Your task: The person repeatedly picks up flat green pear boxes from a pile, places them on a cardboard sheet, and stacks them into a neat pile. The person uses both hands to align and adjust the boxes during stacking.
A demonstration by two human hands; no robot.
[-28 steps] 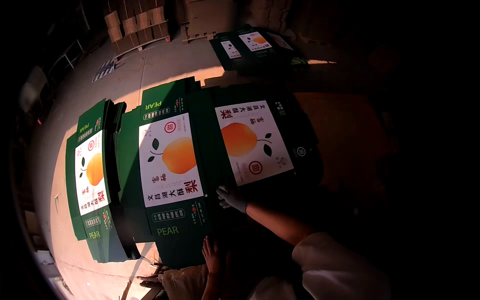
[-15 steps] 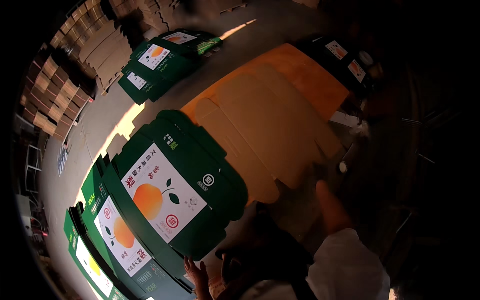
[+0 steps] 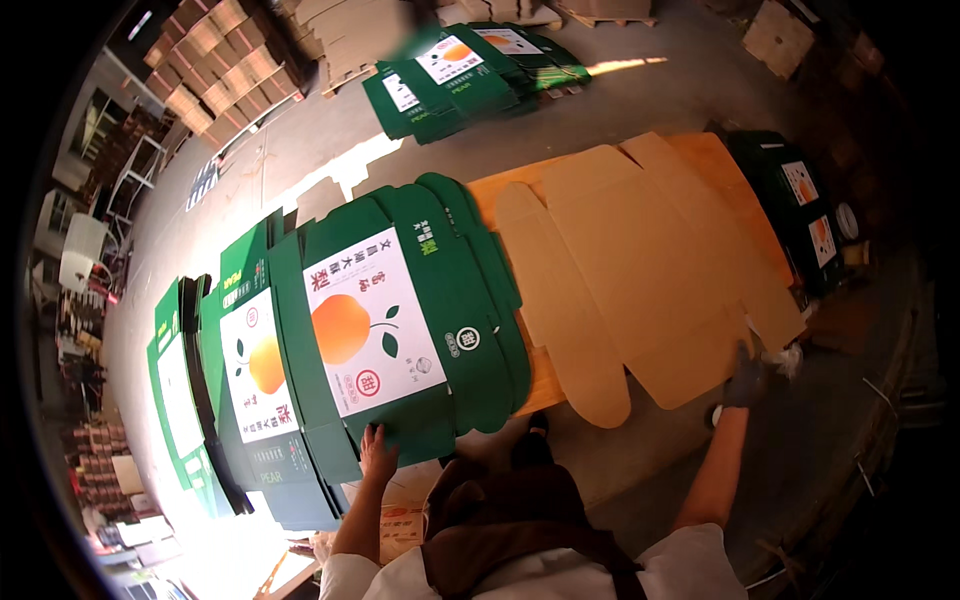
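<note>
A flat brown cardboard carton blank [image 3: 640,290], creased and with rounded flaps, lies plain side up on an orange tabletop [image 3: 720,160]. At its near right edge is my right hand [image 3: 743,382] in a dark grey glove, fingers stretched toward the cardboard; whether they press on it I cannot tell. My bare left hand [image 3: 378,457] rests with fingers apart at the near edge of a flat green printed carton blank [image 3: 470,280] showing an orange pear on a white panel. Beneath and left of it lies another green carton blank [image 3: 258,350].
More green cartons [image 3: 172,400] stand at the far left. A pile of green blanks [image 3: 450,85] sits on the floor beyond the table. Dark green cartons [image 3: 790,190] lie off the table's right end. Stacked brown boxes [image 3: 225,70] stand at the back left.
The view has shifted and brightened, so things sit lower and further right. My left hand has come onto the green blank's edge. My gloved right hand now shows beside the brown blank.
</note>
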